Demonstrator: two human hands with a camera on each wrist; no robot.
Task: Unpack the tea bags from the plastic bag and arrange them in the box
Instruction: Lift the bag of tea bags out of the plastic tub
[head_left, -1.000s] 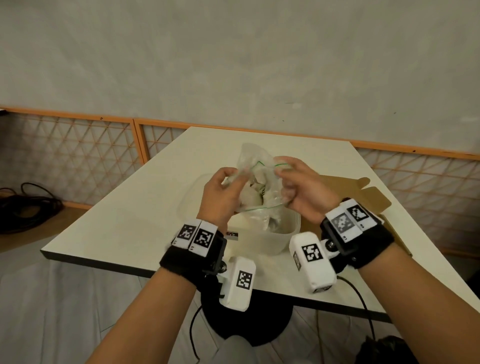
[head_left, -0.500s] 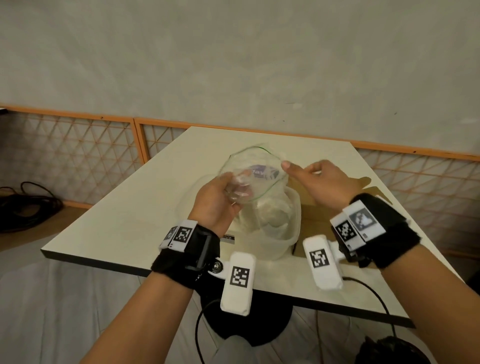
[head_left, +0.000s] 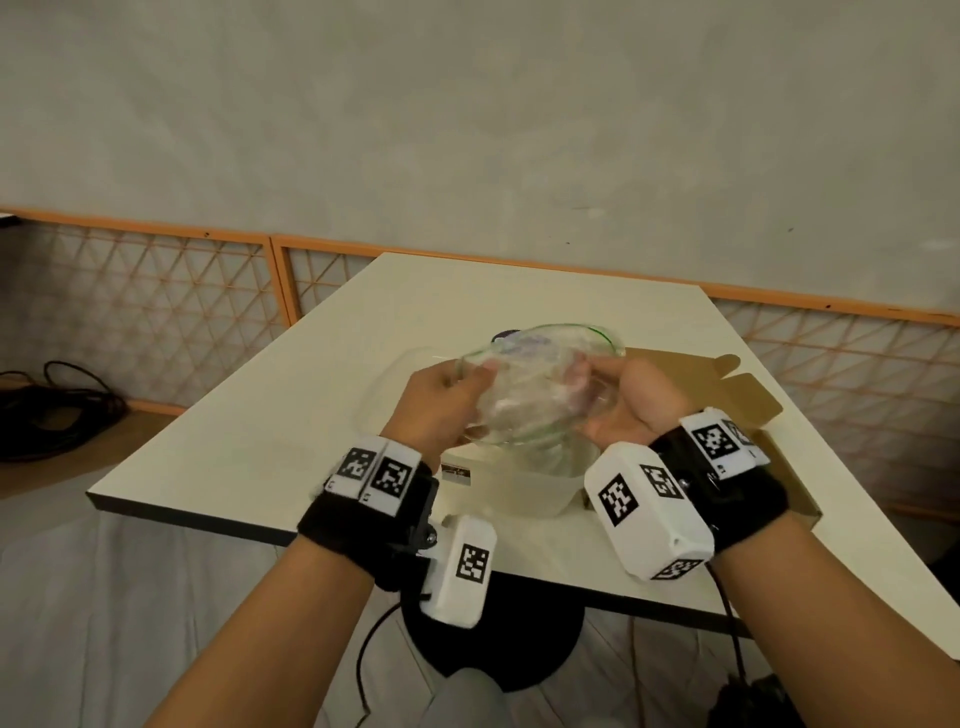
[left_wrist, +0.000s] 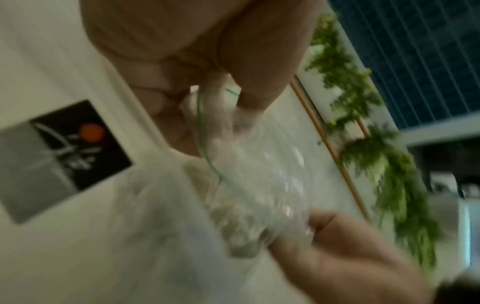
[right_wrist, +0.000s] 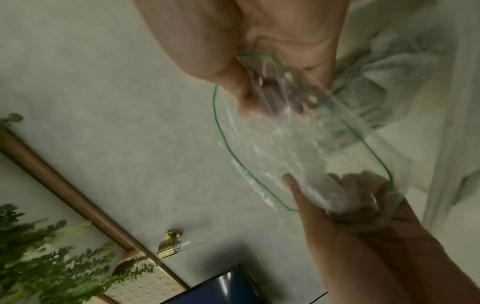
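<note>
A clear plastic bag (head_left: 535, 389) with a green seal line hangs between both hands, just above a translucent plastic box (head_left: 524, 491) on the table. Its mouth gapes wide and faces up and away from me. My left hand (head_left: 467, 384) pinches the bag's left side between thumb and fingers. My right hand (head_left: 602, 384) grips the right side, palm turned inward. In the right wrist view, crumpled white tea bags (right_wrist: 389, 67) lie in the box below the bag (right_wrist: 298, 144). The left wrist view is blurred; it shows the bag (left_wrist: 246, 176) and the box's dark label (left_wrist: 67, 156).
An open brown cardboard box (head_left: 748, 400) lies right of the plastic box, by the table's right edge. A small purple thing (head_left: 506, 335) shows just behind the bag. The white table (head_left: 260, 415) has a black rim; an orange lattice fence (head_left: 156, 312) runs behind it.
The bag's mouth has been pulled open wide and tipped over above the box. My right hand has turned palm-inward and moved back onto the bag; both hands sit a little lower.
</note>
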